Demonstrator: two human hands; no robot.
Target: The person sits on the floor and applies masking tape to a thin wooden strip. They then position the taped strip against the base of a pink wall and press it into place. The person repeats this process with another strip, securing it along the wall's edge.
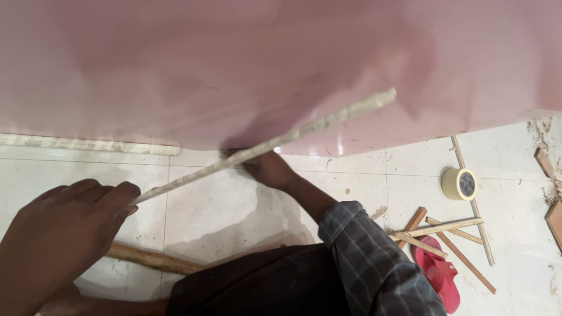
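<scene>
Right of plaid sleeve (374, 263): tape roll (459, 184), wood strips (439, 229), pink sandal (438, 272).

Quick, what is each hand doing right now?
Left hand: closed, pinching the pale strip.
Right hand: at the pink panel's lower edge; grip cannot be told.

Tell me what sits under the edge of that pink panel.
Under the pink panel the right hand reaches in at its lower edge, beside the pale strip held by the left hand. White floor tiles show below. The fingertips and anything deeper are covered.

right sleeve (374, 263): dark plaid, cuffed | left forearm: bare | trousers (257, 284): dark
</scene>
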